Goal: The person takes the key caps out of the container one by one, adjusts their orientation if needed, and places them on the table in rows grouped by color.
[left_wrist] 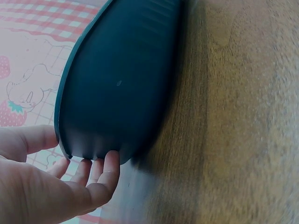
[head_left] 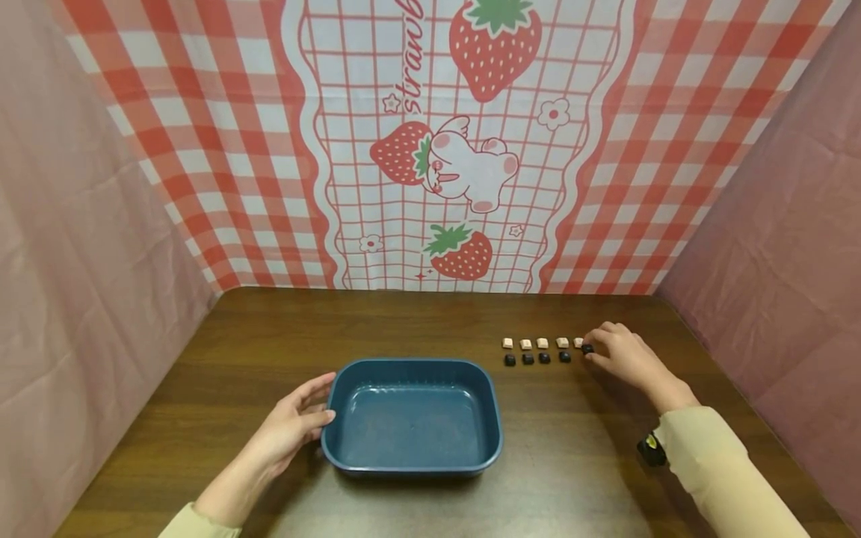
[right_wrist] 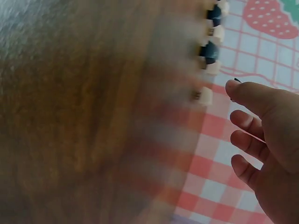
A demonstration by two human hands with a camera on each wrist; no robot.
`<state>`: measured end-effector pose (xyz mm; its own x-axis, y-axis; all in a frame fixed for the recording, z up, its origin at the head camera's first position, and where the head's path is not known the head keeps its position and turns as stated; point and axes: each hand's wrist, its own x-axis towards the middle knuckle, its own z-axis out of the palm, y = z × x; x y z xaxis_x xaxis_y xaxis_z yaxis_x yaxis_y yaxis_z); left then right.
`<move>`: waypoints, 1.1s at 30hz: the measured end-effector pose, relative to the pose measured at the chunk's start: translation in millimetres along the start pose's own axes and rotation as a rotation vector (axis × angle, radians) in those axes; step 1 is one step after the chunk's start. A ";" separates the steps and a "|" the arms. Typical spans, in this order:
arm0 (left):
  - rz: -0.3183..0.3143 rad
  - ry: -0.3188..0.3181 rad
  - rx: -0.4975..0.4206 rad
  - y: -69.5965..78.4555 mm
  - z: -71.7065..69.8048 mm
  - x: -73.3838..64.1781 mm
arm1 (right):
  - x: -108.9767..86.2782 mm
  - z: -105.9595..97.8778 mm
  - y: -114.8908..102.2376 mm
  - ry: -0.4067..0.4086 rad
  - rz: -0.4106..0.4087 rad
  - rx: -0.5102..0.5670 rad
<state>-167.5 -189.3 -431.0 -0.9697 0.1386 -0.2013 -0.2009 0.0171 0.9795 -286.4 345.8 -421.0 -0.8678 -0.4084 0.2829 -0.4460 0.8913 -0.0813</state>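
Note:
A deep blue rectangular plastic tray stands on the table. At its left end my left hand holds it, the thumb at the rim and the other fingers curled against the outer wall. Farther right, two rows of small keycaps lie side by side: cream keycaps behind and black keycaps in front. At the right end of the rows my right hand pinches a black keycap beside the last cream one. In the right wrist view, the thumb mostly hides this keycap.
The wooden table runs back to a red-and-white checked cloth with strawberry prints. Pink cloths hang on both sides. A small black object is at the right sleeve's cuff.

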 end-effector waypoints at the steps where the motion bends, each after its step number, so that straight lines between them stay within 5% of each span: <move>1: 0.000 0.000 0.000 0.0 0.1 -0.1 | 0.2 2.3 1.0 -0.009 0.002 0.002; 16: -0.003 0.003 -0.004 0.2 2.9 -0.7 | 3.3 19.6 11.5 -0.148 0.041 0.072; 26: 0.008 -0.018 0.002 2.9 0.5 -1.9 | 1.7 14.5 8.8 -0.121 0.028 0.092; 33: 0.044 -0.013 0.094 24.3 -8.8 -1.0 | 5.8 -8.4 -0.2 -0.086 0.038 0.081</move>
